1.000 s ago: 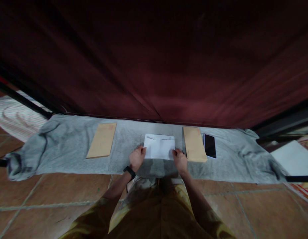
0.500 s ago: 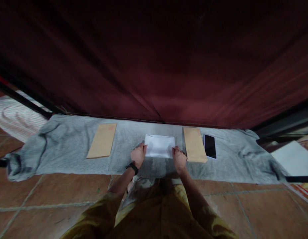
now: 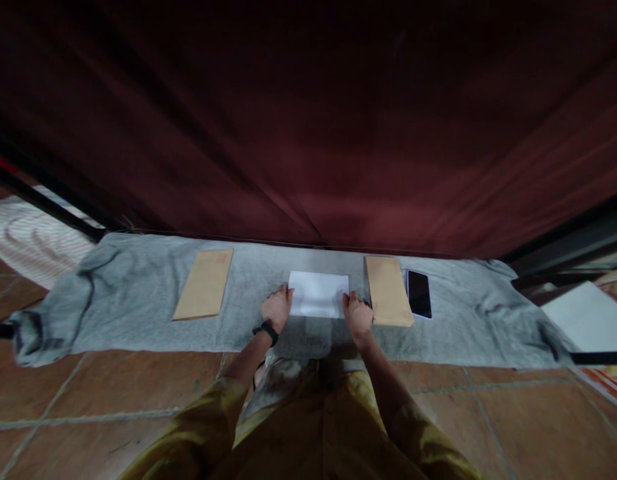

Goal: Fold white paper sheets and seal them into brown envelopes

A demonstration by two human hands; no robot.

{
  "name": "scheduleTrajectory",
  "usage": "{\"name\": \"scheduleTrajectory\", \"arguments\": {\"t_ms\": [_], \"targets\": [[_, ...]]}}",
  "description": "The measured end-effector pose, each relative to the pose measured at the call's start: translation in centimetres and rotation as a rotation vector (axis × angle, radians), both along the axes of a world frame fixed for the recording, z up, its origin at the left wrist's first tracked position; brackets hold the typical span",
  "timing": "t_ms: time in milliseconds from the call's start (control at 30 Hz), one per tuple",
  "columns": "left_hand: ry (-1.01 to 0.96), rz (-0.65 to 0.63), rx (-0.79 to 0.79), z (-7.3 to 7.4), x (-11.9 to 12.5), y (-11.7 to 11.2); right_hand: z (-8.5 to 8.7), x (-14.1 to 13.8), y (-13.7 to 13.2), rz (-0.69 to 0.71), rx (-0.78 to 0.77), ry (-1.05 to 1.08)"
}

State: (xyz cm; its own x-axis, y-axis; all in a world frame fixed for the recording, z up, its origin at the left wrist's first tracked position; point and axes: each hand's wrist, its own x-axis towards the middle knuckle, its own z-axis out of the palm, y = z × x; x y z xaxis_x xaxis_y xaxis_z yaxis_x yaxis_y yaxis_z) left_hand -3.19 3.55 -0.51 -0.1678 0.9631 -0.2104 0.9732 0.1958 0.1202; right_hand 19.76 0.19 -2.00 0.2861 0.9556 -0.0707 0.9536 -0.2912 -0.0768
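You have both hands on the white paper [image 3: 318, 294], which sits about midway along the grey cloth [image 3: 468, 313], a little nearer its near edge than its far one. Your left hand [image 3: 276, 309] pinches the paper's left short side, thumb on the face, and your right hand [image 3: 358, 316] pinches the right short side in the same way, so your hands stand apart with the paper stretched flat between them. Whether its underside rests on the cloth, you cannot tell from this view. A dark watch [image 3: 266, 331] is on your left wrist. Toward the cloth's left end, well apart from your left hand, lies the left brown envelope [image 3: 203, 285], slanted, its top close to the far edge, with a faint reddish mark at its upper right corner. Just beside your right hand lies the right brown envelope [image 3: 389, 291]; whether your knuckles touch it is too dim to tell. Next to that envelope, on the side toward the cloth's right end, a phone [image 3: 419, 295] lies with its dark screen up. Past the far edge hangs a dark red curtain [image 3: 328, 167], and below the near edge you see the tiled floor [image 3: 138, 387].
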Motion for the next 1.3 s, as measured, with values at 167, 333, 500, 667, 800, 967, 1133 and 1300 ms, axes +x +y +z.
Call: {"name": "scheduleTrajectory", "arguments": {"t_ms": [167, 333, 500, 667, 800, 967, 1133, 1300], "targets": [[-0.023, 0.021, 0.019, 0.6, 0.0, -0.5, -0.1, -0.1, 0.0, -0.002, -0.007, 0.005], [-0.105, 0.047, 0.018, 1.5, -0.2, -1.7, -0.3, -0.1, -0.1, 0.001, 0.007, 0.013], [-0.124, 0.041, -0.01, 1.8, -0.3, -2.1, -0.2, -0.1, -0.1, 0.013, 0.031, 0.014], [-0.103, 0.044, -0.011, 1.5, 0.0, -2.1, 0.3, -0.2, 0.1, 0.001, 0.009, 0.018], [-0.07, 0.056, -0.008, 1.3, 0.2, -2.1, 0.6, -0.1, 0.3, 0.001, -0.013, 0.02], [-0.068, 0.073, -0.001, 1.4, 0.4, -2.2, 0.9, 0.1, 0.4, 0.006, -0.036, 0.026], [-0.052, 0.079, -0.004, 1.5, 0.5, -2.1, 0.8, 0.1, 0.4, 0.009, -0.03, 0.023], [-0.034, 0.046, 0.008, 1.3, 0.6, -2.1, 0.5, 0.0, 0.5, -0.002, -0.019, 0.014]]}}
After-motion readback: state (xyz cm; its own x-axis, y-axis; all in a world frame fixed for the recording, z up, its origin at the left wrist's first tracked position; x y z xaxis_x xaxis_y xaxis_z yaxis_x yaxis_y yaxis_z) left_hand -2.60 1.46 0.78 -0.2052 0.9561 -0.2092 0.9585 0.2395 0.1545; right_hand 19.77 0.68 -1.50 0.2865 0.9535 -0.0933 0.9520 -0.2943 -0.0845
